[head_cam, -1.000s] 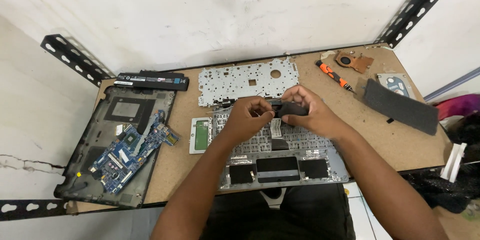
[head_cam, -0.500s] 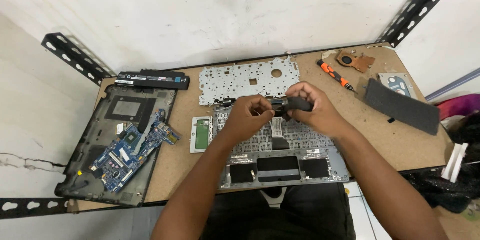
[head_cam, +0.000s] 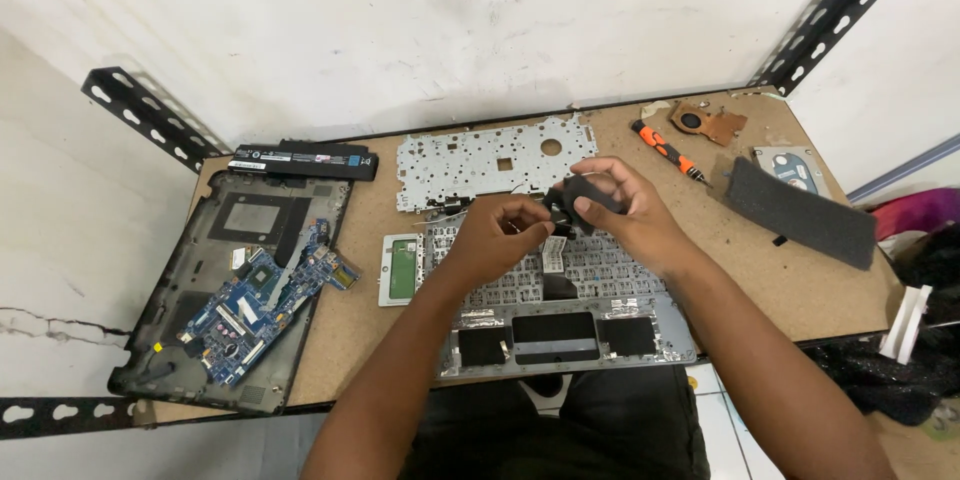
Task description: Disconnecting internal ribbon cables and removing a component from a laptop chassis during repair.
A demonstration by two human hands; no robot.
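A small black plastic part (head_cam: 585, 195) is gripped by both the left hand (head_cam: 500, 235) and the right hand (head_cam: 625, 210), fingers pinched on it, above the grey laptop palmrest (head_cam: 570, 325) near the brown table (head_cam: 330, 340) front edge.

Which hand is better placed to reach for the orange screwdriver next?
Probably the right hand: it sits nearer the orange screwdriver, which lies up and to its right. But it grips the small black part, as the left hand does too.
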